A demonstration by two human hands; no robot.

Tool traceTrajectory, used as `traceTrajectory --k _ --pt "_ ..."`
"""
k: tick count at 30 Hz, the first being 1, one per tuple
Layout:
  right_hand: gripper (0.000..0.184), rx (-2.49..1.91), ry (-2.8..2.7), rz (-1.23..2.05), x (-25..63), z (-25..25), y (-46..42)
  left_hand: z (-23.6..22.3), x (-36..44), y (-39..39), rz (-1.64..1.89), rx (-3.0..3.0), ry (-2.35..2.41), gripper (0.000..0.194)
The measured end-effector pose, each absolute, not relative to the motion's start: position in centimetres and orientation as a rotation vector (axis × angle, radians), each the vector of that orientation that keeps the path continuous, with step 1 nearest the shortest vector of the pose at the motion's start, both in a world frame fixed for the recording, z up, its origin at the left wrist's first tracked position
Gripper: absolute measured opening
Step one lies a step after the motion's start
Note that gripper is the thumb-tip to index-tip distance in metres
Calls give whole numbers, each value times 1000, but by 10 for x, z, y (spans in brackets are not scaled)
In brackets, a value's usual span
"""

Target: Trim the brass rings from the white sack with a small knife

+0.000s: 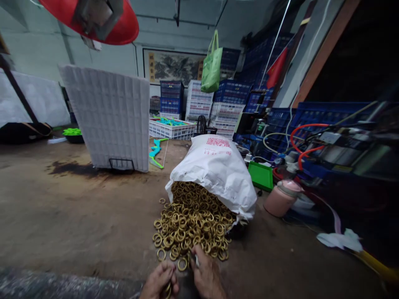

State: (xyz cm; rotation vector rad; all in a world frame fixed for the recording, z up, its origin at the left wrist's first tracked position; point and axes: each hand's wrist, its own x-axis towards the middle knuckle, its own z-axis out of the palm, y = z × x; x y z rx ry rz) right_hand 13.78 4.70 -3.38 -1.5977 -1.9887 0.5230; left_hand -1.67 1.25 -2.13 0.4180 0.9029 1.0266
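A white woven sack lies on its side on the brown worktop, its mouth toward me. Brass-coloured rings spill out of it in a heap. At the near edge of the heap, my left hand is closed with a few rings showing under its curled fingers. My right hand is to its right, touching or nearly touching the closest rings. Its thumb and fingers pinch a small, pale, thin thing that I cannot make out. A single loose ring lies between the hands.
A tall white padded panel stands on the left, with a toy bow beside it. Right of the sack are a green tray, a pink container and hoses. A red lamp shade hangs overhead. Crates are stacked behind.
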Motion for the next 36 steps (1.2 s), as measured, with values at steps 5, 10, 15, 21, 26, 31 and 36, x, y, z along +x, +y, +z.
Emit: traceTrajectory --k 5,10,15,21,26,31,36 --pt "30 -1445 -1715 858 146 -12 59 3 -4 14 1184 482 882 32" --pt "30 -1350 -1566 1159 152 -8 63 9 8 26 1171 628 1054 38" --pt "29 -1284 -1542 1275 149 -1 59 7 18 37 1185 848 1150 31" --pt "31 -1282 -1502 1338 146 7 57 7 20 38 1242 1027 1215 23" --pt "38 -1309 -1548 1351 143 7 61 4 15 34 1270 1188 1249 22" --pt "47 -1259 -1393 1497 134 -7 61 3 11 38 1228 1117 1249 31" --pt "45 -1165 -1041 1786 124 -1 52 2 11 33 1121 842 1066 40"
